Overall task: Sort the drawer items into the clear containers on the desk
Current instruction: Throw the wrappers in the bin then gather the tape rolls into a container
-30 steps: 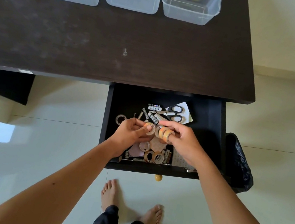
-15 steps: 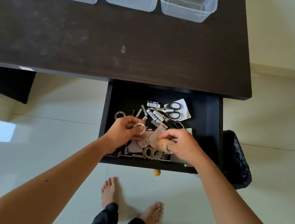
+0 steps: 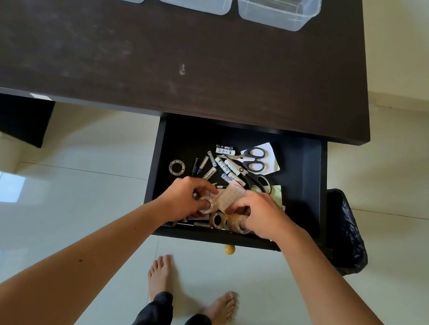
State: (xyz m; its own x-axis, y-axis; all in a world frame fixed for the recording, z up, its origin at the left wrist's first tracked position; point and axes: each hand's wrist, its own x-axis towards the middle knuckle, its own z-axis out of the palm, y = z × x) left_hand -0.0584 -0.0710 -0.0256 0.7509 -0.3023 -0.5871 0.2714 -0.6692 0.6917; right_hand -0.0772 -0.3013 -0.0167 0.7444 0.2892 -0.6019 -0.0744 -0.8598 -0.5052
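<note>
Gripping light, rigid tape rolls (image 3: 228, 220) in the drawer (image 3: 310, 179), both hands (image 3: 186, 200) (image 3: 261, 213) should pinch each outer rim.

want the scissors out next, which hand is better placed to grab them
Right, probably. The scissors lie at the drawer's far right, straight ahead of the right hand; the left hand would have to cross over. Both hands grip tape rolls, though.

Scissors (image 3: 254, 159) and batteries (image 3: 222, 168) crowd the drawer (image 3: 305, 178) middle; its left rear lies open.
</note>
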